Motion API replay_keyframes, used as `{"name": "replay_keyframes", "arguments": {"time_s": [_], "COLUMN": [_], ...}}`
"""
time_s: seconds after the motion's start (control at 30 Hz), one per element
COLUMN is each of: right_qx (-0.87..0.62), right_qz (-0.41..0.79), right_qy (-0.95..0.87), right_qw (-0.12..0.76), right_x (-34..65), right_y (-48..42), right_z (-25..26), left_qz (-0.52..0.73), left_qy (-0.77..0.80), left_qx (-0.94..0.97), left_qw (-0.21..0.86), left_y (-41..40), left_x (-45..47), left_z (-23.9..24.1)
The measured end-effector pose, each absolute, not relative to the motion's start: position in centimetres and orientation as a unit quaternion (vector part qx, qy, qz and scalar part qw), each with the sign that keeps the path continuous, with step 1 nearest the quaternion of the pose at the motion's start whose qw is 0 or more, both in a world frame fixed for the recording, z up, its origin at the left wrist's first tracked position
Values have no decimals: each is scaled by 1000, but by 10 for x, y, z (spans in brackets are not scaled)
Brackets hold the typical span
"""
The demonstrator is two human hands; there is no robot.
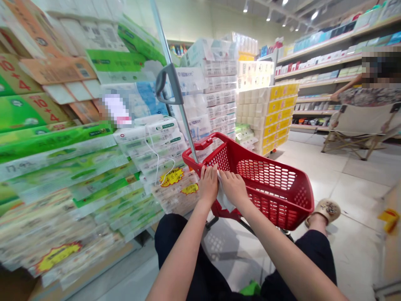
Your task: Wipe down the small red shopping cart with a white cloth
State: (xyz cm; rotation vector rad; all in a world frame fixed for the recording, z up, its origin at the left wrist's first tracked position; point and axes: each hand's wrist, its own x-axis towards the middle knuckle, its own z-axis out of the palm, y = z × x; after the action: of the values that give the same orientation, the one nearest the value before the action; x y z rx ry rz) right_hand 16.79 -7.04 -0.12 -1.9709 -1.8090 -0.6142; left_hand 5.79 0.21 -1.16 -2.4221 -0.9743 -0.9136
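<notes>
A red plastic shopping basket (275, 171) with perforated sides stands in front of me on a wheeled frame. My left hand (209, 183) grips its near edge, close to the foot of the tall metal pole. Right beside it, my right hand (232, 187) presses a white cloth or tissue (224, 194) against the same side; the cloth hangs down between the two hands. The fingertips of my right hand are partly hidden. A grey handle (171, 85) is fixed on the pole above the basket. Inside, the visible part of the basket shows only its bare red walls.
Stacked tissue packs (103, 175) rise close on my left, with yellow price tags (171, 177). A lit phone (115, 108) and a white cable lie against them. Yellow-sided packs (280, 119) stand behind the basket. A person sits in a folding chair (365, 121) by the shelves.
</notes>
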Motion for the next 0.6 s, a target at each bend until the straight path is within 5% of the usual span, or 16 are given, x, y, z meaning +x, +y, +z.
{"name": "replay_keyframes", "arguments": {"time_s": [0.33, 0.6], "right_qx": [-721, -723], "right_qz": [-250, -235], "right_qy": [-621, -623], "right_qw": [176, 186], "right_x": [230, 178], "right_y": [-155, -89], "right_z": [-27, -12], "left_qz": [-324, -326], "left_qy": [-341, -348], "left_qx": [-859, -858], "left_qw": [203, 190], "left_y": [-10, -16], "left_x": [61, 69], "left_z": [-11, -15]}}
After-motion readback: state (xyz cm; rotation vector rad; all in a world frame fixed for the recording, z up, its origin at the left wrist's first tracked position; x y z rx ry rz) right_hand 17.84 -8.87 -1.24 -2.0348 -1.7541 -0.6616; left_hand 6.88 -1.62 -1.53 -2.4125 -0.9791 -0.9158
